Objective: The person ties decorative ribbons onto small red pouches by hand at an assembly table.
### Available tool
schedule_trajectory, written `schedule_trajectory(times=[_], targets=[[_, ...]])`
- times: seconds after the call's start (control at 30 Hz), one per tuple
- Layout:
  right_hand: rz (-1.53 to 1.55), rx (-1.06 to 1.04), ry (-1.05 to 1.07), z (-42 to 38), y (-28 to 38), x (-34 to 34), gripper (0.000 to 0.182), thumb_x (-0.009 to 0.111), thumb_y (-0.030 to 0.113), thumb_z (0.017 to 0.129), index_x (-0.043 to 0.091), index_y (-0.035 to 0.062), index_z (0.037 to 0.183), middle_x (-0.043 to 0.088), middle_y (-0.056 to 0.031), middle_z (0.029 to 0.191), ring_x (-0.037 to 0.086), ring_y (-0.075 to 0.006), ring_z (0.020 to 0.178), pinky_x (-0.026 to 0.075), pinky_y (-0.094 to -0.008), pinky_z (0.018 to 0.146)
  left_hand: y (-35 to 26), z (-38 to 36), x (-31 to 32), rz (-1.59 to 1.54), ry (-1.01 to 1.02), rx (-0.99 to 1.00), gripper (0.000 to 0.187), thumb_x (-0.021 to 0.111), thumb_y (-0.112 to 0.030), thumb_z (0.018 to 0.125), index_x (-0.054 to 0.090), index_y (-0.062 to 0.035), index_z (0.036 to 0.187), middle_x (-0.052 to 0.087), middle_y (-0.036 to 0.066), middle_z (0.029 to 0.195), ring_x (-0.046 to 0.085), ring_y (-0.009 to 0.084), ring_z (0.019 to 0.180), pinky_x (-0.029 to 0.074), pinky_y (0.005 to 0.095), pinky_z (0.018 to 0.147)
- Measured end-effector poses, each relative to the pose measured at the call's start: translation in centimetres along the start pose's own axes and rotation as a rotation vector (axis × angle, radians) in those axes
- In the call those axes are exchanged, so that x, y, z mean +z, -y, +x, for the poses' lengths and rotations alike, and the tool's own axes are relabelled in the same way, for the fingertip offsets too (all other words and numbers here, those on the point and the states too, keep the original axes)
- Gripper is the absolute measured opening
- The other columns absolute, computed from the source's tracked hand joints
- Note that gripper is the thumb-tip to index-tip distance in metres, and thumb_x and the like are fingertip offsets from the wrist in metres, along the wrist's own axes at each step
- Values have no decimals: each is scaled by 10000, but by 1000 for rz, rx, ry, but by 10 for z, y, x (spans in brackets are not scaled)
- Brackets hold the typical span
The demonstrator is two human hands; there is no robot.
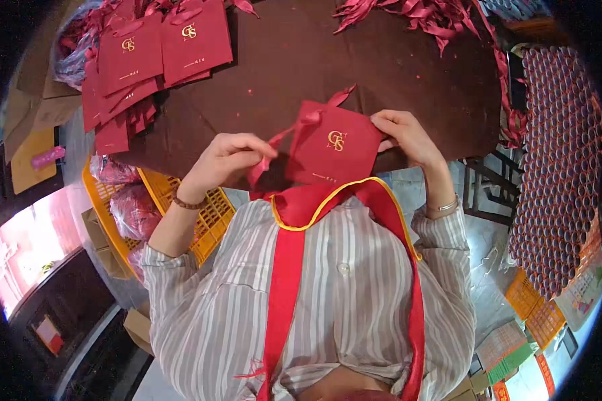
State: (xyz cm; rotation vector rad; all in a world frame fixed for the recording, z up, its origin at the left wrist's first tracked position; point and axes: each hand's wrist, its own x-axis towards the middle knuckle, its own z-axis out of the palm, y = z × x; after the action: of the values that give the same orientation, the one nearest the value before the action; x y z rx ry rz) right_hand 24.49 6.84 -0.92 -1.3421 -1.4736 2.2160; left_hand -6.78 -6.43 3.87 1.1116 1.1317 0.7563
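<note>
A small red paper gift bag (331, 150) with a gold monogram is in front of my chest at the table's near edge. Its red ribbon (309, 119) trails to the left, and my left hand (231, 159) pinches the ribbon's end between thumb and fingers. At the bag's upper right corner, my right hand (405, 137) grips the edge with its thumb and fingers. The lower edge of the bag is close to the red apron (301, 204) with yellow trim.
Finished-looking red bags (197, 40) lie stacked at the table's back left. Loose red ribbons (415, 17) are heaped at the back right. A yellow crate (214, 217) stands below on the left, and a dark stool (491, 187) is on the right.
</note>
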Motion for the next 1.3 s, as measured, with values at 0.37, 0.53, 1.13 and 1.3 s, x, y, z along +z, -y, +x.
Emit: schedule_trajectory(times=[0.37, 0.53, 1.13, 1.3], targets=[[12, 0, 53, -4, 2, 5, 284, 509, 218, 898, 602, -4, 1048, 611, -29, 943, 587, -113, 832, 512, -237, 657, 18, 35, 20, -424, -262, 425, 152, 551, 60, 791, 582, 10, 931, 612, 76, 878, 584, 144, 743, 473, 248, 705], [-65, 13, 41, -3, 2, 8, 280, 500, 203, 902, 599, -7, 1060, 613, -30, 946, 588, -110, 830, 512, -235, 662, 0, 31, -1, -65, -552, 593, 123, 468, -72, 914, 571, -10, 937, 569, 108, 993, 534, 186, 934, 395, 295, 853], [-158, -47, 65, -5, 14, 21, 226, 573, 182, 872, 607, -1, 999, 610, -2, 853, 548, -59, 719, 471, -207, 612, -4, 53, 67, 272, -262, 118, 173, 565, -157, 892, 644, -4, 913, 588, -20, 721, 508, 51, 635, 399, 213, 559], [-497, -246, -112, -1, 6, 28, 218, 594, 197, 858, 604, -12, 919, 584, 5, 718, 515, -48, 625, 438, -214, 551, 13, 55, 83, 501, -165, 79, 165, 585, -137, 862, 618, 10, 929, 644, 139, 838, 628, 180, 771, 474, 285, 685]])
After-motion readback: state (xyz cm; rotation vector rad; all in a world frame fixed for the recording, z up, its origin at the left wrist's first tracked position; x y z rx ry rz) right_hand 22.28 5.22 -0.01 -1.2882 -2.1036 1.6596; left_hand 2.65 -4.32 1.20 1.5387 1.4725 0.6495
